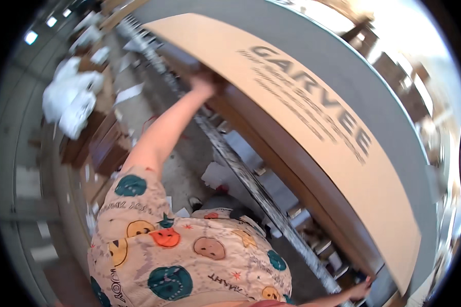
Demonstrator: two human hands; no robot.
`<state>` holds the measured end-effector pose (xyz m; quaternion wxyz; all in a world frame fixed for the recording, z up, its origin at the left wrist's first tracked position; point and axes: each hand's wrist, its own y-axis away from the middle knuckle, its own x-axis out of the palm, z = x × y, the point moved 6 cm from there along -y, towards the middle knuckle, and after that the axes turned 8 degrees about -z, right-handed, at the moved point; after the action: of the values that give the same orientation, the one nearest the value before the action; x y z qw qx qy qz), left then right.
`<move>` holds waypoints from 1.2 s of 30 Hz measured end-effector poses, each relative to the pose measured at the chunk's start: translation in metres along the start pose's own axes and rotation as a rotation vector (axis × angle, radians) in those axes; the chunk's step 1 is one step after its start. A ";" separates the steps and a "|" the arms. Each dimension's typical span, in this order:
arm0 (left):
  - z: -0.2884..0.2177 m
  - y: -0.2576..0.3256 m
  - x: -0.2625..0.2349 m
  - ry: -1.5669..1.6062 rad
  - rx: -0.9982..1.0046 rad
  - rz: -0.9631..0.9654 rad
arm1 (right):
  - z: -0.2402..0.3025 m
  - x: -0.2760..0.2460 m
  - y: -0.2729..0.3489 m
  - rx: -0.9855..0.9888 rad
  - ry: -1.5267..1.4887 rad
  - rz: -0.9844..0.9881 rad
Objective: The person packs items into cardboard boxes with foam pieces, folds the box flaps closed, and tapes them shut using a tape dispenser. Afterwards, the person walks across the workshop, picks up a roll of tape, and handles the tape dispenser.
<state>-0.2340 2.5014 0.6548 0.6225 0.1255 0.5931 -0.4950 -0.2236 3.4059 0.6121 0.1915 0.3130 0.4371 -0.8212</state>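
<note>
A long, flat cardboard box (312, 128) with dark printing on its side stretches diagonally in front of me, tilted so that its shadowed underside shows. My left hand (204, 86) grips its lower edge toward the far left end; the fingers are blurred and partly hidden beneath the cardboard. Down at the box's near right end, my right hand (361, 289) holds the bottom corner with bent fingers. Both arms are spread wide along its length.
A scuffed metal rail (241, 174) runs below the box, with cartons and loose packing behind it. White plastic bags (74, 94) and brown cartons (107, 146) are piled at left. A large grey surface (338, 61) lies beyond the box. Paper scraps litter the concrete floor.
</note>
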 end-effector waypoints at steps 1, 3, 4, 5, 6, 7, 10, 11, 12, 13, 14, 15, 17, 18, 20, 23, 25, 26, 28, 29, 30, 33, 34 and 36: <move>-0.009 -0.009 0.010 0.120 0.001 0.313 | -0.025 0.000 0.009 0.129 -0.134 -0.008; -0.008 -0.010 0.017 0.031 0.119 0.386 | 0.165 -0.031 0.099 -0.018 -0.504 0.424; -0.008 -0.013 0.030 0.059 0.129 0.260 | 0.246 -0.042 0.122 -0.431 -0.504 0.444; -0.009 -0.016 0.041 0.073 0.147 0.124 | 0.312 -0.043 0.152 -0.829 -0.498 0.448; -0.016 -0.018 0.048 0.089 0.147 0.126 | 0.362 -0.034 0.170 -0.878 -0.473 0.598; -0.019 -0.019 0.048 0.221 0.177 0.096 | 0.402 -0.026 0.188 -0.926 -0.450 0.753; 0.001 -0.018 0.022 0.369 0.180 0.172 | 0.449 0.037 0.219 -1.021 -0.041 0.891; 0.010 -0.022 0.016 0.351 0.167 0.146 | 0.460 0.042 0.228 -1.040 -0.046 0.876; 0.004 -0.014 0.010 0.399 0.178 0.115 | 0.458 0.041 0.222 -1.051 -0.095 0.830; 0.006 -0.012 0.014 0.413 0.149 0.115 | 0.461 0.040 0.211 -1.061 -0.146 0.783; 0.017 -0.013 0.014 0.694 0.184 0.002 | 0.469 0.033 0.212 -1.000 0.011 0.876; 0.035 -0.018 0.016 0.972 0.225 -0.122 | 0.486 0.019 0.215 -1.002 0.002 0.861; 0.082 -0.035 0.014 0.549 0.441 -0.525 | 0.493 0.016 0.223 -1.031 0.341 1.003; 0.112 -0.048 0.015 0.485 0.395 -0.459 | 0.486 0.020 0.220 -0.943 0.371 1.053; 0.174 -0.068 0.048 0.351 0.138 -0.417 | 0.479 0.021 0.217 -0.957 0.333 1.045; 0.181 -0.095 0.077 0.267 0.095 0.167 | 0.464 0.027 0.218 -0.823 0.128 1.013; 0.186 -0.088 0.107 0.503 0.070 -0.033 | 0.438 0.050 0.219 -0.878 0.100 0.993; 0.176 -0.099 0.101 0.501 0.114 0.078 | 0.413 0.067 0.214 -0.802 -0.181 0.949; 0.171 -0.101 0.101 0.491 0.172 0.206 | 0.424 0.042 0.215 -0.938 -0.392 0.745; 0.170 -0.104 0.110 0.417 0.203 0.163 | 0.458 0.011 0.225 -1.138 -0.310 0.574; 0.170 -0.109 0.118 0.349 0.242 0.116 | 0.461 0.014 0.227 -1.132 -0.243 0.543; 0.183 -0.118 0.160 0.565 0.202 0.175 | 0.456 0.038 0.225 -0.950 0.122 0.971; 0.223 -0.108 0.208 0.482 -0.048 0.276 | 0.455 0.046 0.238 -1.367 -0.093 0.676; 0.132 -0.079 0.125 0.595 0.124 -0.210 | 0.462 0.061 0.238 -1.229 0.065 0.780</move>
<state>-0.2374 2.3067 0.6158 0.3583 0.2403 0.7276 -0.5333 -0.2885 2.8873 0.6232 0.5981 0.3063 0.6815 -0.2898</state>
